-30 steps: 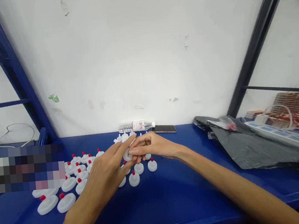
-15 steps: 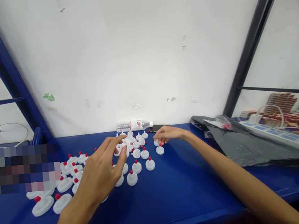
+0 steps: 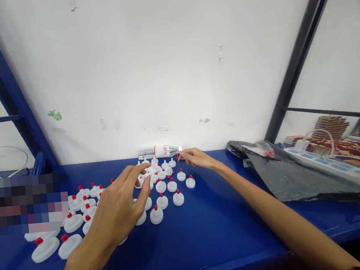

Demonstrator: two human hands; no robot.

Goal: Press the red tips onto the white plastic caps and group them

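Red-tipped white lids spread over bench, around left hand; its grip curved wide, no held piece visible. Right hand bunched beside bottle, hold can't tell. Light fingertip pinch suits; standing lids best left unbumped.

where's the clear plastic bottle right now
In the head view, the bottle lies near centre by the wall, behind the white pieces, just left of the right hand.
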